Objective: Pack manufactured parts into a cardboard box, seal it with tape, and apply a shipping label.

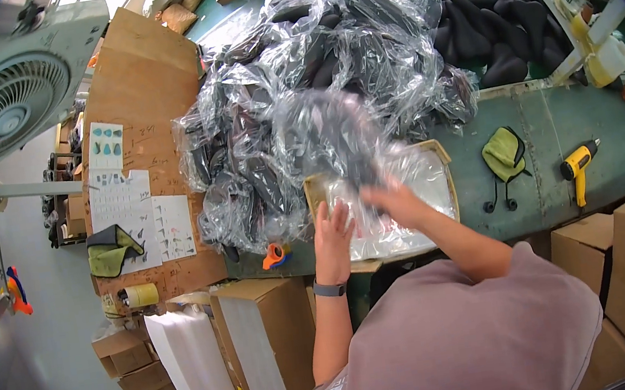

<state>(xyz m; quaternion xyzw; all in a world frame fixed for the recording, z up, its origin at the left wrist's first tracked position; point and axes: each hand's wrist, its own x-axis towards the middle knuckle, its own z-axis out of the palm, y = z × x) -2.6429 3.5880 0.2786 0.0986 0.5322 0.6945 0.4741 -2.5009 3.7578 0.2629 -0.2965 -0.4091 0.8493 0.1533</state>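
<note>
Between both hands [363, 216], clear plastic bag [394, 184]

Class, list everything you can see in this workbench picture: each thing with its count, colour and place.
bagged dark items: a heap, clear plastic, bench centre
unbagged black items: a pile, far right
tray: one, tan rim, bench front
heat gun: one, yellow, right
tape dispenser: one, orange, bench edge
fan: one, pale, upper left
cardboard boxes: several, brown, below bench
plastic bag: one, clear, held
left hand: on tray's plastic
right hand: grip on plastic bag
</note>
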